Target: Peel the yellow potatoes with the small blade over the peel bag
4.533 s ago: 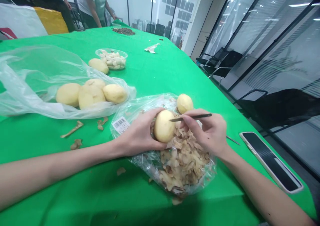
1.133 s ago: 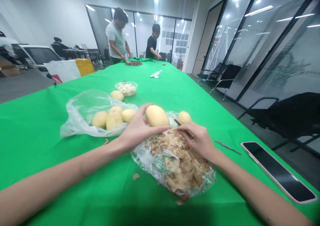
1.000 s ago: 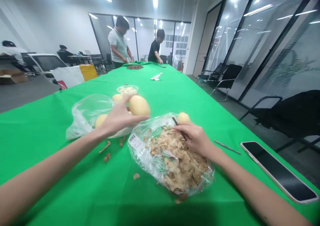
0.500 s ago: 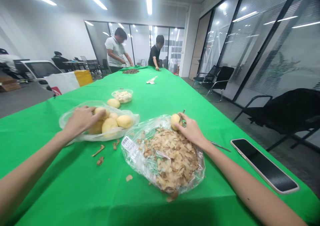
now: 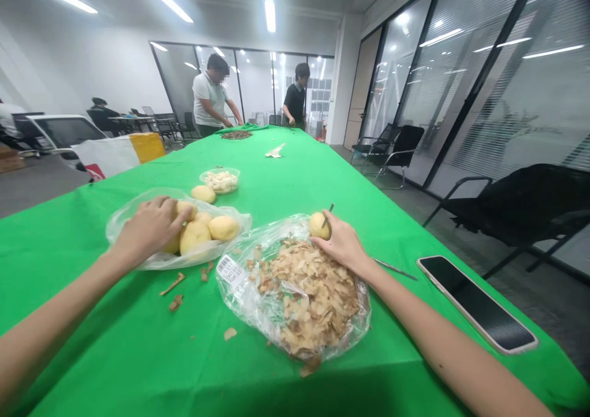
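My left hand [image 5: 150, 229] lies over the potatoes in a transparent plastic bag [image 5: 138, 220], its fingers on peeled yellow potatoes [image 5: 196, 237]. Whether it grips one is hidden. My right hand [image 5: 341, 242] rests at the far end of a second plastic bag [image 5: 239, 297], which is heaped with brown peelings [image 5: 308, 297]. Its fingers touch a peeled potato [image 5: 319, 225] and hold a thin dark tool [image 5: 329, 213] pointing upward. A barcode label [image 5: 229, 269] sits on the peelings bag.
Both bags lie on a green-covered table [image 5: 138, 343]. Farther along stand a potato [image 5: 203, 194] and a plastic tub of pale pieces [image 5: 220, 180]. A thin metal tool [image 5: 394, 269] and a smartphone [image 5: 477, 303] lie to the right. Two people [image 5: 209, 91] stand at the far end.
My left hand has moved left and lowered the large potato into the bag. My right hand has moved onto the small potato beside the peelings. The view has tilted upward.
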Action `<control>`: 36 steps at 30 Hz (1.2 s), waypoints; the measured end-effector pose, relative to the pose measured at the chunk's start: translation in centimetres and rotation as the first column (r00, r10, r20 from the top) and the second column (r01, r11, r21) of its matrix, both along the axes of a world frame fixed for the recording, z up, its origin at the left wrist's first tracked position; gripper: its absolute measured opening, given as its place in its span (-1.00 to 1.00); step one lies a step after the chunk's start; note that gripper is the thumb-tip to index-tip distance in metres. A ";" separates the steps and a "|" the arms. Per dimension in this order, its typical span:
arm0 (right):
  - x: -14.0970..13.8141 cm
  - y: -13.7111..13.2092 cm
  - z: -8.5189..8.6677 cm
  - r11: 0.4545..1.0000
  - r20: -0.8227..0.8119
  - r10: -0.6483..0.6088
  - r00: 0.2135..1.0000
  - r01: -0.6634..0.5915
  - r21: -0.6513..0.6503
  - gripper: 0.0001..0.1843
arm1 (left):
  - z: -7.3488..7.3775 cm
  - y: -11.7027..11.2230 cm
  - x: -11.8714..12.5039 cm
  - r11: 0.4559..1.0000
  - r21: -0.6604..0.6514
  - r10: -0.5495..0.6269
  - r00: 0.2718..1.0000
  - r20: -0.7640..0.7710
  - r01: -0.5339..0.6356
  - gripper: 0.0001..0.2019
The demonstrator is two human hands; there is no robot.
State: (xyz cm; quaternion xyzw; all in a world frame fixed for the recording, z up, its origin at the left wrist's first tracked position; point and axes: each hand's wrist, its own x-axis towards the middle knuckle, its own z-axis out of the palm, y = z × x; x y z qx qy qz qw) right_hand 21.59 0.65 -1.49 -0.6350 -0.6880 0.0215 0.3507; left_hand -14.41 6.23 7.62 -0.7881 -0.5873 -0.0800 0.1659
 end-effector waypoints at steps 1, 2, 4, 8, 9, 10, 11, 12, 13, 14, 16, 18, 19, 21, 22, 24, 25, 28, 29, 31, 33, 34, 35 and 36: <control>0.0 0.0 0.0 1.000 -0.001 0.002 1.000 -0.002 0.000 -0.28 | -0.1 0.0 0.0 1.000 0.010 -0.029 1.000 -0.009 0.029 -0.51; 0.0 0.1 0.0 1.000 -0.001 0.003 1.000 -0.003 0.001 -0.27 | -0.1 0.2 0.0 0.999 0.015 -0.039 0.999 -0.008 0.039 -0.50; 0.0 0.2 0.0 1.000 -0.001 0.010 1.000 -0.010 0.004 -0.27 | -0.3 0.7 -0.2 0.999 0.021 -0.028 1.000 0.003 0.028 -0.43; 0.3 0.5 0.0 0.999 -0.007 0.033 0.999 -0.033 0.013 -0.27 | -0.6 1.6 -0.4 0.997 -0.010 0.072 0.996 0.046 -0.071 -0.37; 0.3 0.6 0.1 0.999 -0.012 0.036 0.999 -0.035 0.016 -0.27 | -0.6 1.7 -0.3 0.995 -0.042 0.093 0.995 0.048 -0.091 -0.37; 0.4 0.7 0.1 0.999 -0.019 0.037 0.999 -0.036 0.018 -0.28 | -0.7 1.6 -0.2 0.991 -0.072 0.114 0.992 0.047 -0.110 -0.38; 0.4 0.7 0.1 0.999 -0.029 0.036 0.999 -0.035 0.019 -0.28 | -0.7 1.6 -0.1 0.988 -0.094 0.124 0.991 0.041 -0.119 -0.38; 0.5 0.7 0.2 0.999 -0.040 0.035 0.999 -0.034 0.019 -0.27 | -0.7 1.5 0.1 0.988 -0.101 0.125 0.992 0.029 -0.121 -0.38; 0.5 0.8 0.2 0.999 -0.054 0.034 0.998 -0.033 0.019 -0.27 | -0.6 1.4 0.2 0.986 -0.103 0.134 0.991 0.015 -0.132 -0.37; 0.6 0.7 0.3 0.999 -0.069 0.031 0.997 -0.030 0.018 -0.27 | -0.5 1.3 0.3 0.984 -0.105 0.147 0.989 0.000 -0.146 -0.35; 0.7 0.6 0.5 1.000 -0.098 0.020 0.995 -0.019 0.015 -0.26 | -0.2 1.2 0.5 0.974 -0.124 0.191 0.981 -0.016 -0.192 -0.32; 0.7 0.5 0.7 1.000 -0.141 0.009 0.990 -0.007 0.016 -0.26 | 0.3 1.1 0.5 0.968 -0.131 0.218 0.976 0.004 -0.216 -0.32; 0.7 0.3 0.9 1.000 -0.177 0.008 0.984 -0.004 0.025 -0.26 | 0.5 1.1 0.5 0.970 -0.118 0.217 0.976 0.030 -0.212 -0.33; 0.6 0.0 1.2 0.998 -0.273 0.043 0.961 -0.028 0.057 -0.25 | 0.8 0.7 0.9 0.985 -0.071 0.166 0.978 0.125 -0.158 -0.37; 0.5 -0.1 1.4 0.995 -0.321 0.081 0.943 -0.060 0.076 -0.24 | 0.8 0.4 1.2 0.993 -0.053 0.116 0.973 0.198 -0.108 -0.39; 0.2 -0.5 1.6 0.981 -0.380 0.188 0.906 -0.159 0.107 -0.22 | 0.6 -0.6 2.4 0.999 -0.028 -0.009 0.921 0.390 0.022 -0.46; 0.0 -0.7 1.6 0.966 -0.386 0.257 0.886 -0.227 0.123 -0.20 | 0.3 -1.2 3.1 0.996 -0.021 -0.061 0.862 0.503 0.083 -0.49; -0.8 -1.4 1.2 0.887 -0.323 0.461 0.826 -0.428 0.171 -0.19 | -1.2 -2.9 6.0 0.954 -0.015 -0.199 0.673 0.713 0.298 -0.52; -1.1 -1.7 1.0 0.858 -0.280 0.513 0.812 -0.478 0.186 -0.19 | -1.9 -3.4 7.1 0.924 -0.071 -0.193 0.622 0.759 0.375 -0.48; -1.5 -2.2 0.7 0.819 -0.190 0.571 0.799 -0.537 0.202 -0.22 | -3.4 -4.2 9.2 0.866 -0.176 -0.136 0.560 0.817 0.468 -0.37; -1.7 -2.5 0.4 0.799 -0.127 0.592 0.796 -0.558 0.225 -0.24 | -4.9 -4.9 11.3 0.797 -0.242 -0.080 0.493 0.866 0.554 -0.32; -1.8 -2.6 0.3 0.793 -0.119 0.596 0.794 -0.559 0.241 -0.25 | -5.5 -5.2 12.3 0.757 -0.255 -0.049 0.441 0.896 0.602 -0.32; -1.7 -2.6 0.3 0.791 -0.125 0.596 0.793 -0.554 0.260 -0.26 | -6.1 -5.4 13.2 0.723 -0.234 -0.027 0.365 0.931 0.650 -0.34; -1.7 -2.5 0.3 0.793 -0.141 0.593 0.793 -0.544 0.276 -0.27 | -6.5 -5.7 14.1 0.685 -0.207 0.025 0.261 0.965 0.699 -0.37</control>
